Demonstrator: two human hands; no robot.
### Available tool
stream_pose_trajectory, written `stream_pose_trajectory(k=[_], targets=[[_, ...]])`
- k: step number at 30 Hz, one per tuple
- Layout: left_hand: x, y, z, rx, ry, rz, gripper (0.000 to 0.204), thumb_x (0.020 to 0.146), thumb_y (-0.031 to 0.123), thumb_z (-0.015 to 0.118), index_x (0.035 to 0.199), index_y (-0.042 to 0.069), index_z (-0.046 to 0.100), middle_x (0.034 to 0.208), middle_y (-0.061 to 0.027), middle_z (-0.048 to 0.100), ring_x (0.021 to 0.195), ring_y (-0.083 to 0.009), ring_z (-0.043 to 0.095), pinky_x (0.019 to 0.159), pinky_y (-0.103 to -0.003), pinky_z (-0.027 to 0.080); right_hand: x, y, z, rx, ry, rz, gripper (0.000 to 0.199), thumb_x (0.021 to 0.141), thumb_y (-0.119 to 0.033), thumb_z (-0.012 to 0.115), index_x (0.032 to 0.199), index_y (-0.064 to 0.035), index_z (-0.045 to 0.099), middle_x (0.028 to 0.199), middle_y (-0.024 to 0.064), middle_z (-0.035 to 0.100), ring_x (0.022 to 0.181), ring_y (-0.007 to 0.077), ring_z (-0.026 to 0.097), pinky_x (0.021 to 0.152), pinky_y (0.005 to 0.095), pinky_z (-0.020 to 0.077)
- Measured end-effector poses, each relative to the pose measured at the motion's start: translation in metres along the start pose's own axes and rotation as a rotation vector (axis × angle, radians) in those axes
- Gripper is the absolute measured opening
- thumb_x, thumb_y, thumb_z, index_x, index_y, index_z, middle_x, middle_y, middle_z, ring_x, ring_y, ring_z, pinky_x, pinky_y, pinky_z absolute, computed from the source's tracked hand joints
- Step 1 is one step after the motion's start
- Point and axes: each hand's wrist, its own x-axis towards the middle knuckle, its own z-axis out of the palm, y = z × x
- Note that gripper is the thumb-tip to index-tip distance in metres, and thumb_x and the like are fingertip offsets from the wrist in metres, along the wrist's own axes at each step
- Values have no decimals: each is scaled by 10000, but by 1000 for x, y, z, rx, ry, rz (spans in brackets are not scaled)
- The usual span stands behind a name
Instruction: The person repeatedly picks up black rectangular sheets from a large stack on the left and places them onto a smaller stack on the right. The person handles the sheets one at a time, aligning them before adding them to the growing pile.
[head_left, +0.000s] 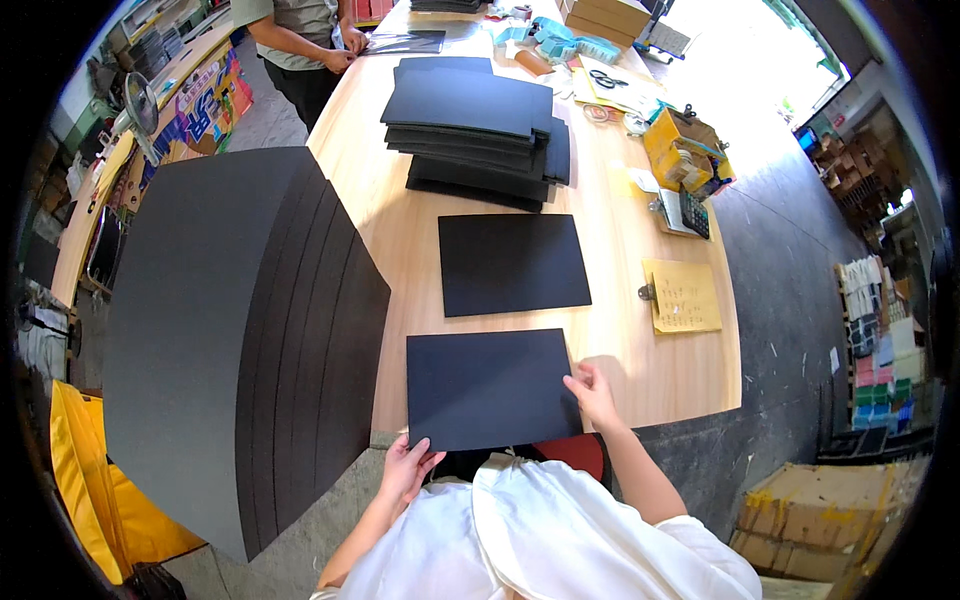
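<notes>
A black rectangular board lies level at the table's near edge, between my two hands. My left hand grips its lower left corner, thumb on top and fingers beneath. At the right edge, my right hand pinches the board between thumb and fingers. Just beyond it a second black board rests flat on the table. Farther off stands an uneven pile of black boards, its layers fanned out and overlapping.
A tall stack of large dark sheets rises on my left. Along the wooden table's right side lie a clipboard, a calculator, a yellow box and scissors. Another person works at the far left. Cartons sit lower right.
</notes>
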Motion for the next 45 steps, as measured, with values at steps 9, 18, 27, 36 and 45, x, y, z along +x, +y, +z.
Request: stream_pose_trajectory(k=[9,18,27,36,45], targets=[[8,-18,3,269,-97,-44,182,977,70,533,1150,16,545,1077,-126,666,947,-233,686,812,-325,587,-14,-10,-14,492,-276,-69,417,891,-32,617,1294,-34,510,1166,92,635,1022,177,613,898,328,502],[30,-24,-6,681,-196,-121,250,977,207,566,1113,0,599,985,-127,695,840,-176,697,694,-279,571,-5,13,-31,-225,144,-150,403,841,-89,670,1203,28,539,1150,188,630,1061,318,607,937,373,464],[-102,51,-73,1211,447,482,227,873,184,654,978,-17,648,832,-160,703,773,-252,686,678,-377,524,-41,-42,16,-912,672,-425,665,787,-108,726,1362,-34,399,1417,252,335,1318,412,354,1069,492,326],[-200,128,-1,596,766,1916,174,946,138,503,1024,-11,548,1103,-154,548,1066,-266,530,920,-364,408,-190,-373,92,-73,-661,-2009,380,691,-131,785,1059,-68,718,1202,157,641,1127,323,606,930,421,493],[-197,157,42,607,712,2103,374,1006,306,377,1092,-20,539,1196,-188,526,1220,-358,478,1067,-488,330,-214,-440,158,-362,-1234,-2094,320,788,-244,754,1071,-98,721,1240,134,632,1225,296,553,1039,411,437]])
